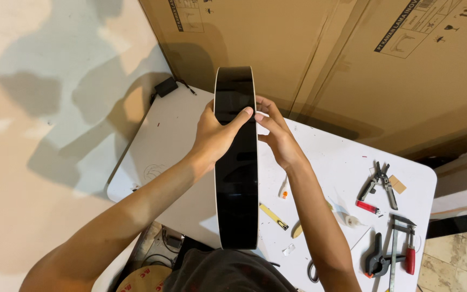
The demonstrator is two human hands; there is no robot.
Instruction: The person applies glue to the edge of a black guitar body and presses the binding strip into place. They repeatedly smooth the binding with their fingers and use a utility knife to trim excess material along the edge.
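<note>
A long, glossy black curved panel with pale edge binding (237,178) stands on edge in front of me, running from my lap up over the white table (163,135). My left hand (214,135) wraps around its left side, thumb stretched across the black face. My right hand (278,135) pinches the pale binding on its right edge near the top. The fingertips of both hands almost meet on the panel.
To the right on the table lie pliers (380,181), a red lighter (367,207), a bar clamp with red handle (398,254), a black spring clamp (378,258), a yellow utility knife (274,216) and a glue bottle (348,218). Large cardboard boxes (352,59) lean behind. A black adapter (165,86) sits at the table's far corner.
</note>
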